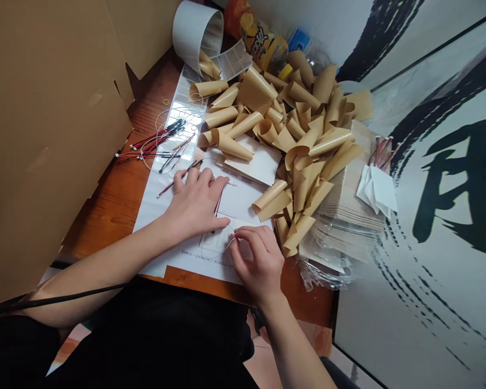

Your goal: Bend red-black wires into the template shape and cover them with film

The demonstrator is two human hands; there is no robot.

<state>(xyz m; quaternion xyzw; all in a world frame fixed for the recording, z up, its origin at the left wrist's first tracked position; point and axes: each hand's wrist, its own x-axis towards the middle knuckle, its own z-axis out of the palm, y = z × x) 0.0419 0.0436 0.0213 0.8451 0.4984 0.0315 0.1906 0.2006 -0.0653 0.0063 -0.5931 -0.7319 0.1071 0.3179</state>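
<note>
My left hand (196, 202) lies palm down on a printed white paper sheet (154, 216), its fingers spread. A dark red wire (218, 203) shows between its thumb and forefinger, running down to a small black end. Just to the right, my right hand (261, 259) is closed, thumb and forefinger pinched on a thin pale thread (229, 243) that loops over the sheet. Beyond the left hand, a bunch of red and black wires (157, 141) with small white connectors lies loosely, with thin loops of thread around it. What lies under the left palm is hidden.
Curled brown paper pieces (259, 92) heap up at the back and right. A white label roll (198, 35) stands at the far left. Stacked flat cards (336, 210) in clear plastic lie right, with white tags (376, 189) on top. A cardboard box (44, 124) walls the left side.
</note>
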